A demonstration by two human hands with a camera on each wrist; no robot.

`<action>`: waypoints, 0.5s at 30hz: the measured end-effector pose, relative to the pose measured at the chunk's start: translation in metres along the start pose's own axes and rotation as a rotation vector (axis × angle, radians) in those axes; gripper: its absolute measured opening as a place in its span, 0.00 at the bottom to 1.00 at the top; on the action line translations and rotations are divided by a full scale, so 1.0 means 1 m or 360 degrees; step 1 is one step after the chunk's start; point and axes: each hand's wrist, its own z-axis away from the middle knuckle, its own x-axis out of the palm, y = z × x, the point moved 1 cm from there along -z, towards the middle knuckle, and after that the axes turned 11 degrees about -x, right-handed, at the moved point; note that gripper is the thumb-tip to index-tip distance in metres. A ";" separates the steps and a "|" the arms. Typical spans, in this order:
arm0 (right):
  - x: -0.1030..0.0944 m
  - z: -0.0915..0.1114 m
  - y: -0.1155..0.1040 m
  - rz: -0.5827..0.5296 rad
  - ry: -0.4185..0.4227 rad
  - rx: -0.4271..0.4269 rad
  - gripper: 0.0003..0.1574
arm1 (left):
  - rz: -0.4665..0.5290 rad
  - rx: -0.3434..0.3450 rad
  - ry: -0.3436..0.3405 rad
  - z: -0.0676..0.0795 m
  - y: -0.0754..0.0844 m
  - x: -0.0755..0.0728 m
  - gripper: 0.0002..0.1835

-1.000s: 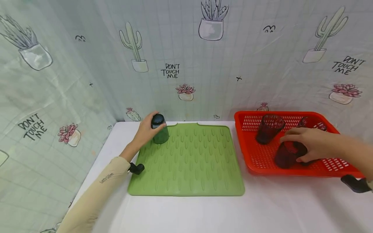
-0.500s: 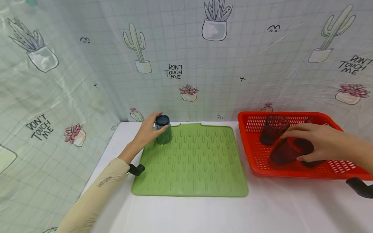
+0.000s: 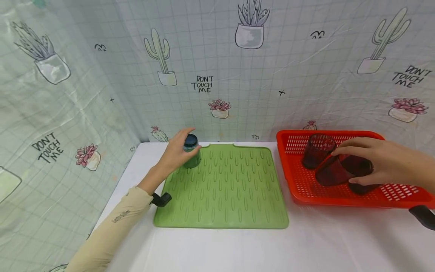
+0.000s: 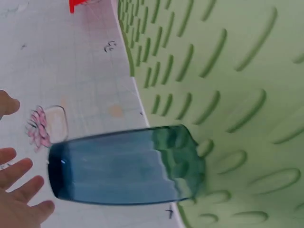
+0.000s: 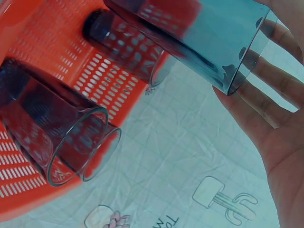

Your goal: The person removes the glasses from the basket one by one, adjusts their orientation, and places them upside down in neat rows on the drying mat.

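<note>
On the green ridged mat (image 3: pixel 221 189), a blue-tinted drinking glass (image 3: pixel 192 160) stands upside down near the back left corner. My left hand (image 3: pixel 174 155) hovers beside its upturned base, and in the left wrist view the spread fingers (image 4: pixel 28 190) are apart from the glass. At the right, my right hand (image 3: pixel 387 162) grips a second blue glass (image 5: pixel 213 42) by its rim end, tilted, over the red basket (image 3: pixel 295 189). Thumb and fingers lie on opposite sides of that glass; its other end points left and down.
More glasses sit in the basket: one leans at the back left (image 3: pixel 316 153), and another glass (image 3: pixel 361 188) shows below my right hand. The right wrist view shows several glasses there, rims toward the printed cloth (image 5: pixel 171 142). Cloth walls rise behind and left of the white table (image 3: pixel 217 249).
My right hand has shifted right and tipped its glass further over. My left hand, earlier around the standing glass, has risen slightly off it. The head view has shifted a little.
</note>
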 end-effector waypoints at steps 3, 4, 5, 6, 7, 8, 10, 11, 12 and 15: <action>0.000 0.001 0.000 -0.0012 0.0013 0.0011 0.49 | -0.0030 0.0081 0.0028 0.003 0.009 -0.001 0.36; 0.000 0.001 0.000 -0.0025 0.0013 0.0016 0.49 | -0.0027 0.0105 0.0035 0.004 0.012 -0.001 0.36; 0.001 0.001 0.000 -0.0033 0.0018 0.0011 0.49 | -0.0025 0.0125 0.0040 0.006 0.015 -0.001 0.35; 0.001 0.002 0.000 -0.0036 0.0022 0.0003 0.48 | -0.0021 0.0147 0.0042 0.007 0.018 -0.001 0.35; 0.001 0.002 0.000 -0.0041 0.0024 -0.0002 0.48 | -0.0014 0.0167 0.0043 0.008 0.022 0.000 0.35; 0.001 0.002 0.000 -0.0046 0.0024 -0.0007 0.48 | -0.0005 0.0189 0.0043 0.010 0.026 0.000 0.35; 0.001 0.001 -0.001 -0.0037 0.0036 -0.0033 0.49 | 0.0016 0.0243 0.0047 0.012 0.034 0.002 0.35; 0.002 0.001 -0.001 -0.0032 0.0047 -0.0055 0.49 | 0.0025 0.0276 0.0052 0.013 0.039 0.003 0.35; 0.001 0.001 -0.001 -0.0021 0.0060 -0.0076 0.50 | 0.0037 0.0307 0.0058 0.015 0.043 0.004 0.35; 0.000 -0.002 -0.002 0.0012 0.0125 -0.0163 0.52 | 0.0081 0.0393 0.0071 0.017 0.055 0.008 0.33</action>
